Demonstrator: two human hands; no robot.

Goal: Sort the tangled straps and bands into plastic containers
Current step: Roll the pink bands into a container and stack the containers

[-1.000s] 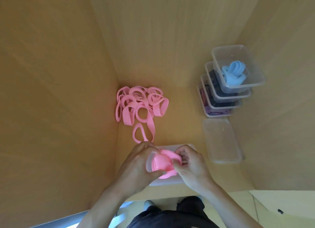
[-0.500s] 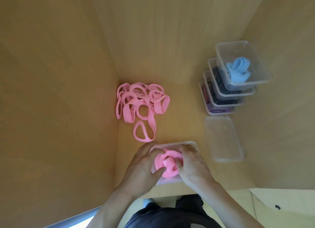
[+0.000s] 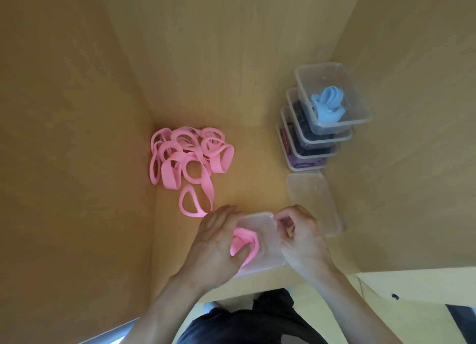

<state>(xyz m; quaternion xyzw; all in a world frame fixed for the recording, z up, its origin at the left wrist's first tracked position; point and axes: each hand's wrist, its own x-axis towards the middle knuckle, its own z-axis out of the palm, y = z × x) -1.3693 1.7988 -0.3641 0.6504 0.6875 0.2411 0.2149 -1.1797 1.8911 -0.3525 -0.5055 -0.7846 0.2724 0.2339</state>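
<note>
Clear container (image 3: 269, 237) sat at 6 o'clock on wooden surface (image 3: 257, 184), near front edge. Rolled pink band (image 3: 244, 240) lay inside it. Left hand (image 3: 216, 243) lay over container's 9 o'clock side, fingers fairly straight, thumb pressing on pink band. Right hand (image 3: 301, 237) was at container's 3 o'clock rim, fingers curled; grip on rim could not be told. Tangled pink pile (image 3: 188, 158) lay at 11 o'clock of container. Flat lid (image 3: 313, 202) at 2 o'clock. Beyond it, stacked containers (image 3: 309, 148), top one holding blue bands (image 3: 328, 108).
</note>
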